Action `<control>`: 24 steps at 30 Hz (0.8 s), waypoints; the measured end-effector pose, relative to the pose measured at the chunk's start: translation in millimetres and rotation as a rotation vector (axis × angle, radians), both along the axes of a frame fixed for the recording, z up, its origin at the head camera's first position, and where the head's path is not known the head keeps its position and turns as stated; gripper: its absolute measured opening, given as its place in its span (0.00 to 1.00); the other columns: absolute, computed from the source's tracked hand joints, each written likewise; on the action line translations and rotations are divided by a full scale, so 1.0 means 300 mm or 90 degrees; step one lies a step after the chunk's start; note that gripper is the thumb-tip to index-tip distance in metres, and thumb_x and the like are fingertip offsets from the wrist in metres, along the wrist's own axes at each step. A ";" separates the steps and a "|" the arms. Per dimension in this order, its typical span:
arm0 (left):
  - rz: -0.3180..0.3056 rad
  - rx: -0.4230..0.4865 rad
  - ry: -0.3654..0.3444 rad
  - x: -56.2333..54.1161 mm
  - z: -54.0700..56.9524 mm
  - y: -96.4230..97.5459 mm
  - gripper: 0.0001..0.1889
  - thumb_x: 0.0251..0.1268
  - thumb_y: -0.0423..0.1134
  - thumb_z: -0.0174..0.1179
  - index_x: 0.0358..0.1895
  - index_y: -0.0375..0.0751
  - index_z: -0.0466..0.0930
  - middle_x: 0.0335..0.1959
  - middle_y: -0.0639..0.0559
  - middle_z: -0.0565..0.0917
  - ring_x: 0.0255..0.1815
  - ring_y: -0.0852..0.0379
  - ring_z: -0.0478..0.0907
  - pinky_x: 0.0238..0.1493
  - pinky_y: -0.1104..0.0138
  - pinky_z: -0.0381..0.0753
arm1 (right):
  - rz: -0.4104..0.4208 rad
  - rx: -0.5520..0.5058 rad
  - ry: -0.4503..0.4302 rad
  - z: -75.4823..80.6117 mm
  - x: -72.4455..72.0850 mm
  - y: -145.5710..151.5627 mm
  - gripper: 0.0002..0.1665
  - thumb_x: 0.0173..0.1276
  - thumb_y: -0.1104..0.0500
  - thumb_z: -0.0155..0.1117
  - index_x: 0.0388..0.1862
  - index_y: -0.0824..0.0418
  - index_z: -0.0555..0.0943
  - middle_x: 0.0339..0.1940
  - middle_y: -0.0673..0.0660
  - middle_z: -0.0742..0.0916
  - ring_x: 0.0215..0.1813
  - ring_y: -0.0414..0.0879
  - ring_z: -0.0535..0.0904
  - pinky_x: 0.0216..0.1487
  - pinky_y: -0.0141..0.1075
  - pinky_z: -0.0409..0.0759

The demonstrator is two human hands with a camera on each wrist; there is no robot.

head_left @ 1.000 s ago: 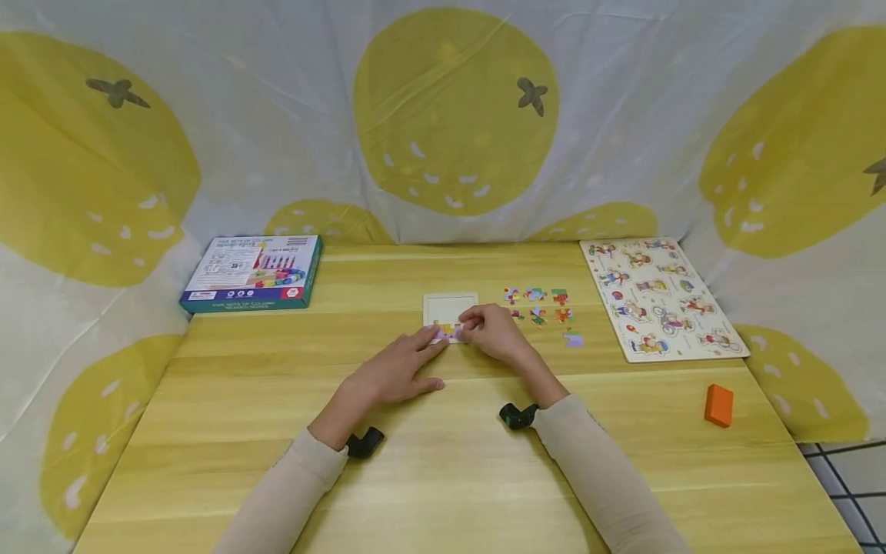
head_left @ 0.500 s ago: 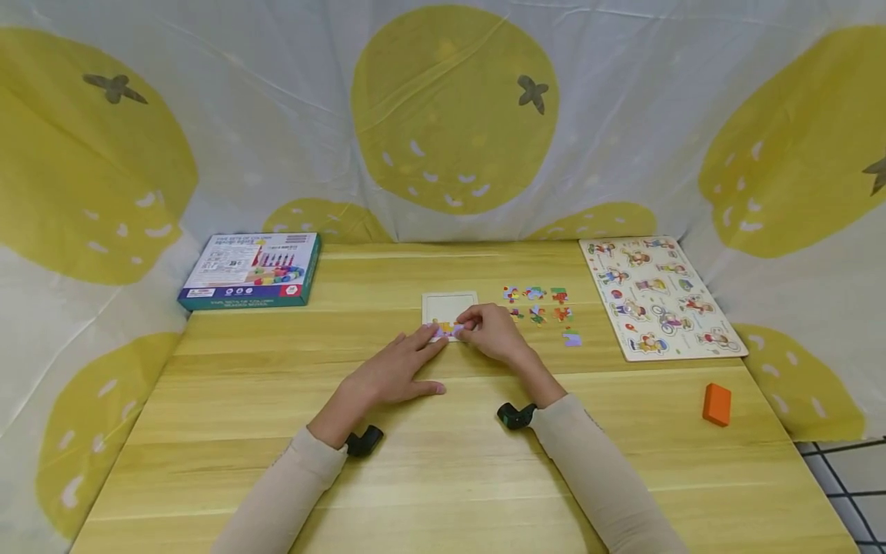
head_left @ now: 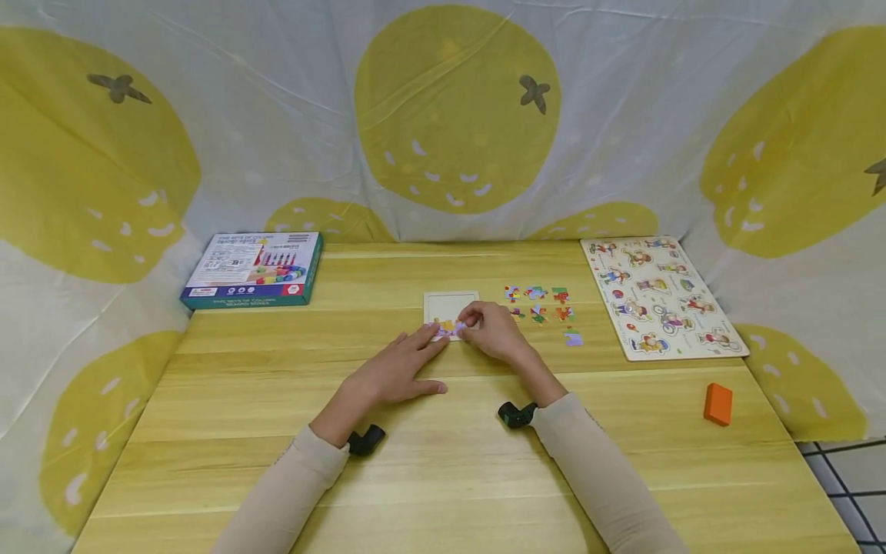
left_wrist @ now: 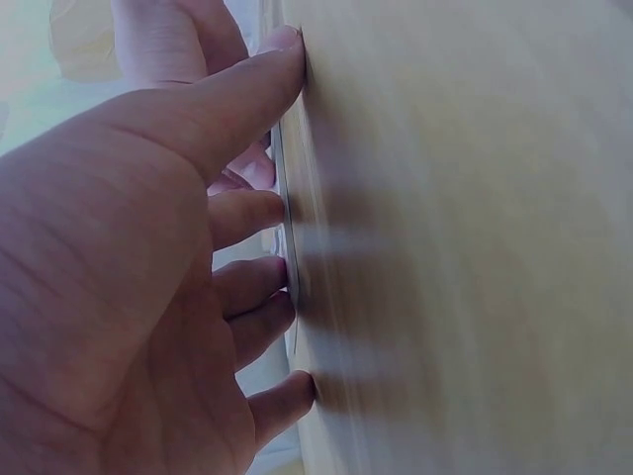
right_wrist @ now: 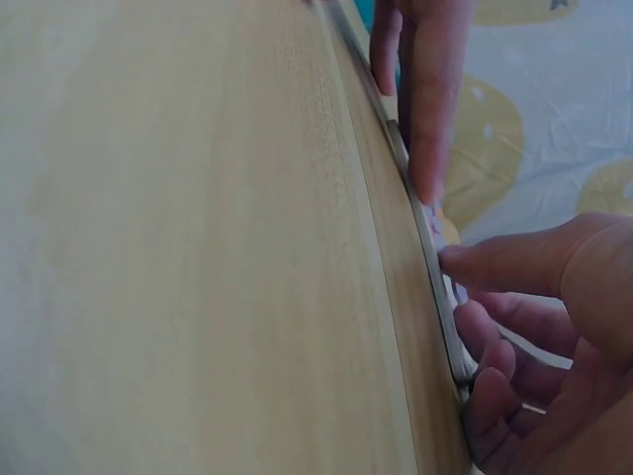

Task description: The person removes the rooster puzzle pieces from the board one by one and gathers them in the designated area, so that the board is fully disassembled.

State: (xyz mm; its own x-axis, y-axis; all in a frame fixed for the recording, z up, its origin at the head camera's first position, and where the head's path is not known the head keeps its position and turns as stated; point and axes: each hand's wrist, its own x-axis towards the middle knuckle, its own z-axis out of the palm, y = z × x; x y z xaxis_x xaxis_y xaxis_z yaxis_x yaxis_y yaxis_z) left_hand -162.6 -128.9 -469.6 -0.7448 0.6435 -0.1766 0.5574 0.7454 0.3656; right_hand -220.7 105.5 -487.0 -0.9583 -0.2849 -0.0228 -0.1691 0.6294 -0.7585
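Observation:
A small square puzzle tray lies mid-table in the head view, with purple and yellow jigsaw pieces along its near edge. My left hand rests flat at the tray's near left corner, fingers straight on the pieces and frame. At the near right corner, my right hand pinches a purple puzzle piece between thumb and forefinger, low in the tray; the fingers partly cover it. Edge-on in the right wrist view, the thumb of the right hand touches the tray's rim. The left wrist view shows the left hand from the palm side.
Several loose puzzle pieces lie right of the tray. Farther right are a picture board with cartoon figures and an orange block. A boxed toy set sits at the back left. A lemon-print cloth hangs behind the table.
Only slight shifts of the right fingers show at the tray's near right corner. The left hand stays in place, and the loose pieces have not moved.

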 end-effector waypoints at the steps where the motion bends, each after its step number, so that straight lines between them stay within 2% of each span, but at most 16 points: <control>1: -0.001 0.002 0.002 0.000 -0.001 0.000 0.45 0.72 0.65 0.57 0.84 0.47 0.53 0.86 0.45 0.47 0.86 0.45 0.47 0.84 0.44 0.50 | 0.001 -0.002 0.002 0.001 0.000 0.001 0.08 0.67 0.60 0.73 0.44 0.58 0.86 0.36 0.53 0.87 0.34 0.45 0.76 0.37 0.36 0.73; 8: -0.005 0.010 0.010 0.003 0.002 0.000 0.45 0.72 0.65 0.58 0.83 0.46 0.55 0.86 0.44 0.48 0.86 0.44 0.48 0.83 0.43 0.51 | -0.001 -0.027 0.003 0.000 0.002 0.008 0.08 0.68 0.63 0.70 0.46 0.60 0.84 0.35 0.54 0.87 0.34 0.45 0.76 0.37 0.35 0.75; 15: -0.008 0.022 0.009 0.003 0.005 0.002 0.45 0.72 0.64 0.58 0.83 0.45 0.55 0.86 0.43 0.48 0.86 0.43 0.48 0.83 0.43 0.51 | 0.021 -0.032 -0.022 0.000 0.002 0.024 0.07 0.70 0.61 0.68 0.44 0.61 0.87 0.33 0.54 0.86 0.31 0.44 0.75 0.34 0.34 0.73; 20: -0.006 0.014 0.006 0.002 0.001 0.001 0.45 0.72 0.64 0.58 0.84 0.46 0.54 0.86 0.44 0.48 0.86 0.44 0.48 0.83 0.44 0.50 | 0.047 -0.032 -0.031 0.009 0.008 0.035 0.06 0.72 0.60 0.67 0.43 0.60 0.88 0.33 0.55 0.86 0.32 0.44 0.76 0.37 0.34 0.74; 24: -0.003 0.014 0.007 0.003 -0.001 -0.002 0.45 0.72 0.64 0.58 0.84 0.46 0.54 0.86 0.44 0.48 0.86 0.45 0.47 0.83 0.44 0.50 | 0.040 -0.048 -0.020 0.003 0.012 0.042 0.06 0.73 0.58 0.67 0.43 0.58 0.88 0.35 0.54 0.88 0.36 0.45 0.79 0.41 0.36 0.77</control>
State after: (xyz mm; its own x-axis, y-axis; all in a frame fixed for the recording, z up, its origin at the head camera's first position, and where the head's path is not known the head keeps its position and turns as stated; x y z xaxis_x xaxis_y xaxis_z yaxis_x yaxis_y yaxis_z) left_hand -161.7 -129.6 -469.9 -0.7433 0.6510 -0.1538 0.5656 0.7344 0.3751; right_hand -217.2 118.1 -486.1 -0.9375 -0.3468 -0.0285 -0.1822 0.5590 -0.8089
